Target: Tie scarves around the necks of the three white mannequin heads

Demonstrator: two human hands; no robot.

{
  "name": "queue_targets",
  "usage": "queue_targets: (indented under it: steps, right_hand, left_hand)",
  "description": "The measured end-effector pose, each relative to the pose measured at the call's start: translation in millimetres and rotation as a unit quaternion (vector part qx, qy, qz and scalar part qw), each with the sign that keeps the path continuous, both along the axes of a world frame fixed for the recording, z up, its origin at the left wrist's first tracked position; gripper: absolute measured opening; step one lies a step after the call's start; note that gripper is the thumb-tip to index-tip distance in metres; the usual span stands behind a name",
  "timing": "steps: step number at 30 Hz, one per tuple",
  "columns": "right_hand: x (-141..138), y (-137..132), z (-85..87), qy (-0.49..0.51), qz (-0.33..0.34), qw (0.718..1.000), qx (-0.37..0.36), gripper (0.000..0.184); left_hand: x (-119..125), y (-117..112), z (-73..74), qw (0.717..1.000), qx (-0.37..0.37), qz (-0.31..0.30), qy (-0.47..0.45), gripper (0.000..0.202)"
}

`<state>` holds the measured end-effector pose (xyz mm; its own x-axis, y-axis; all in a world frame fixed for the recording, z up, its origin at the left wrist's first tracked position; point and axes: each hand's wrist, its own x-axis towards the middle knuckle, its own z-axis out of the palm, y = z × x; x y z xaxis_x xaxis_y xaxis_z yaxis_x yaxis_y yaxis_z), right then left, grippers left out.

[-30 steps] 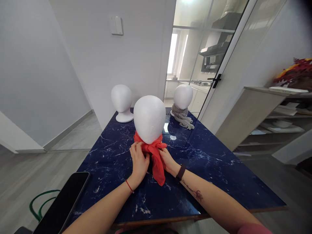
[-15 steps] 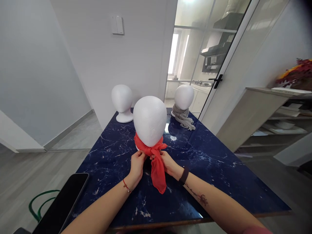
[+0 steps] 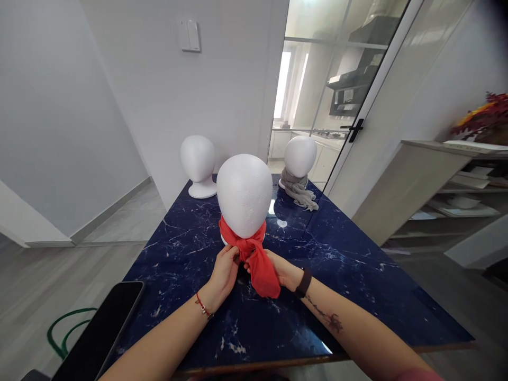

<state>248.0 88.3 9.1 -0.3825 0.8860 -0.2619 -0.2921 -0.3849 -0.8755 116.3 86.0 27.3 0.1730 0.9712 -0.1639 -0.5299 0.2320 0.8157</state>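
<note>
Rightward now: red scarf (image 3: 260, 264) tail, left hand (image 3: 224, 270) and right hand (image 3: 284, 271) tight on its knot.

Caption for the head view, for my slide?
The left hand and right hand grip the red scarf knotted under the near foam head on the blue table.

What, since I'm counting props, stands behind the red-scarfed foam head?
A bare foam head back left, a second head wearing a grey scarf back right. Tabletop directly behind is covered.

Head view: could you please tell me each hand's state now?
Left hand: fingers closed on the red scarf.
Right hand: closed on the red scarf, partly hidden.
</note>
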Motion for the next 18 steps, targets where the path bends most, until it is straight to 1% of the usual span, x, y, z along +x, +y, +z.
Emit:
queue_targets:
  steps: [3,5,7,9,11,13,15,17,18]
  right_hand:
    - [5.5,0.1,3.3,-0.001,0.013,0.999,-0.030,0.015]
    - [11.8,2.9,9.7,-0.048,0.003,0.999,-0.017,0.015]
    - [18.7,7.2,17.9,-0.104,-0.026,0.994,-0.002,0.017]
    - [24.1,11.1,25.9,-0.128,-0.066,0.990,0.011,0.025]
    - [26.3,13.1,31.8,-0.108,-0.099,0.989,0.030,0.030]
    - [25.2,12.7,34.9,-0.084,-0.108,0.989,0.052,0.032]
    - [22.1,10.9,35.6,-0.094,-0.102,0.987,0.083,0.033]
    - [18.8,8.8,34.7,-0.119,-0.099,0.980,0.123,0.036]
    - [17.4,7.9,33.9,-0.133,-0.109,0.974,0.147,0.036]
  left_hand:
    - [-2.1,2.3,-1.4,1.000,-0.017,0.017,0.012,0.009]
    - [-3.9,4.3,-3.2,0.998,-0.047,0.037,0.028,0.007]
    - [-5.7,5.4,-4.8,0.995,-0.080,0.039,0.043,0.007]
    - [-6.7,5.4,-5.9,0.994,-0.095,0.030,0.054,0.011]
    - [-6.7,4.5,-6.3,0.994,-0.091,0.026,0.059,0.010]
    - [-6.0,3.5,-5.6,0.995,-0.082,0.025,0.043,0.010]
    - [-4.9,3.0,-4.0,0.996,-0.083,0.024,0.008,0.015]
    - [-4.1,3.1,-2.0,0.995,-0.095,0.025,-0.023,0.009]
    - [-3.8,3.4,-1.2,0.994,-0.102,0.027,-0.031,0.006]
